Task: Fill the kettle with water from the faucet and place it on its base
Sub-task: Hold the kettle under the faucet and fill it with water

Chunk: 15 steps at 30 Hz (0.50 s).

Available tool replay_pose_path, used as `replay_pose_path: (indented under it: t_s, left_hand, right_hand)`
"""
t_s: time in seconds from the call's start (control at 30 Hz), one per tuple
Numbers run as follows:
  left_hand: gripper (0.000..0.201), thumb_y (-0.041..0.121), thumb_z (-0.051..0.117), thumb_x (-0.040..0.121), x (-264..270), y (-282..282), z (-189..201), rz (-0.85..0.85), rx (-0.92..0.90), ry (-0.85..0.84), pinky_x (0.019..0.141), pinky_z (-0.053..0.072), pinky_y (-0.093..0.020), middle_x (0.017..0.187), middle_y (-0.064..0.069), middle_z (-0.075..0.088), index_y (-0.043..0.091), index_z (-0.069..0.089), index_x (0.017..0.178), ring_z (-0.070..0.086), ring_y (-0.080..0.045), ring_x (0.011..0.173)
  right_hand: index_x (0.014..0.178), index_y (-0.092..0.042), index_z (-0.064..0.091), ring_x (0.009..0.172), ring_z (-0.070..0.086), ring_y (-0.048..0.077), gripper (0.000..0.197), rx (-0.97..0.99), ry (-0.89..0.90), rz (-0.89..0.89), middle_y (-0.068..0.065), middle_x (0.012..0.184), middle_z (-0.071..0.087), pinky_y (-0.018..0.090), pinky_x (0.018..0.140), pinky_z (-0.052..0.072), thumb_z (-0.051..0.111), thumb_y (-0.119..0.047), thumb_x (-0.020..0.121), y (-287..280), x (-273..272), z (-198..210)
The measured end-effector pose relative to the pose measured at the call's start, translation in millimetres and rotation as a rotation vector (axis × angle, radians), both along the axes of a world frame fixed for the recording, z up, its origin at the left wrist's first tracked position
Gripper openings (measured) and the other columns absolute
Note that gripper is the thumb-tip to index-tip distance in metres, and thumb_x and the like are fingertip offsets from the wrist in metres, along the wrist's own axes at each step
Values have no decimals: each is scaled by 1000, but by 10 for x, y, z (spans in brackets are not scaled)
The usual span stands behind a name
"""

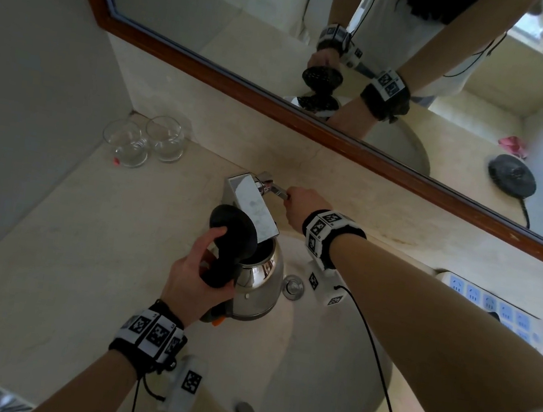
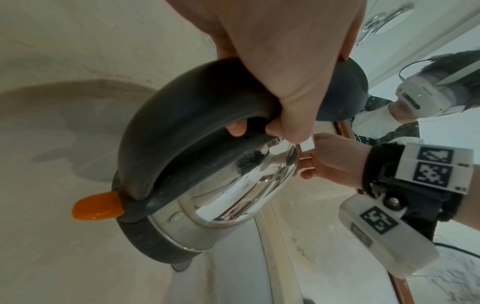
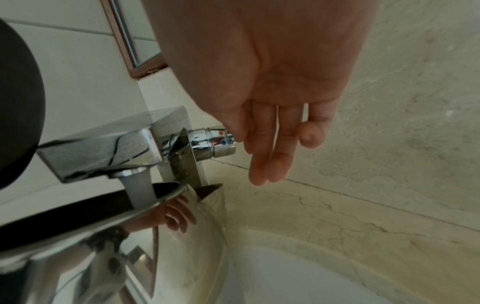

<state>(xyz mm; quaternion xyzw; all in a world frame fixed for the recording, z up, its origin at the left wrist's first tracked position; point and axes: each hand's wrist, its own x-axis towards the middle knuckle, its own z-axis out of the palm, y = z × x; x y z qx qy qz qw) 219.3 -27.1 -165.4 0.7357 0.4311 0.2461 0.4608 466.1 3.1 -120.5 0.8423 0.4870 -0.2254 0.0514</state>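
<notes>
We see the left hand (image 1: 190,273) with its fingers (image 2: 285,115) curled tight round the black handle (image 2: 187,115) of the steel kettle (image 1: 258,282), holding it above the sink (image 1: 326,379). The lid (image 1: 234,232) stands open just above that hand's thumb, and the kettle's mouth sits directly under the faucet (image 1: 251,203). In the right wrist view a stream of water (image 3: 139,189) runs from the faucet's outlet down into the opening.

The right hand (image 1: 299,209) is at the faucet's side lever (image 1: 277,190). Its fingers (image 3: 270,156) hang straight and slightly apart beside the chrome knob with the red and blue dots (image 3: 221,142); whether the thumb touches the lever we cannot tell, as the hand hides it in the head view.

Well away from both hands, the kettle's round black base (image 1: 512,175) shows only as a reflection in the mirror (image 1: 220,9). Beyond the left fingers, in the counter's (image 1: 50,246) far corner, stand two clear glasses (image 1: 147,139). Past the right forearm lies a white power strip (image 1: 492,304).
</notes>
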Motion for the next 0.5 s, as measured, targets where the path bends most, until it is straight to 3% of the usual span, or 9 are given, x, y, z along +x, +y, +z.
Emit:
replay_pose_path:
  t_s: [0.2, 0.5]
  left_hand:
    - [92, 17, 85, 57, -7, 5, -10, -1, 17, 5, 62, 58, -34, 73, 1, 65, 48, 34, 127, 65, -14, 63]
    - [93, 12, 83, 59, -3, -3, -7, 1, 5, -12, 60, 59, -39, 74, -2, 65, 51, 33, 126, 66, -17, 61]
  right_hand:
    - [114, -11, 58, 77, 56, 27, 24, 0, -4, 3, 13, 105, 65, 32, 65, 44, 42, -19, 98, 0, -6, 18]
    - [113, -11, 59, 76, 55, 27, 23, -1, -8, -3, 11, 99, 63, 31, 65, 42, 42, -19, 99, -5, -9, 25]
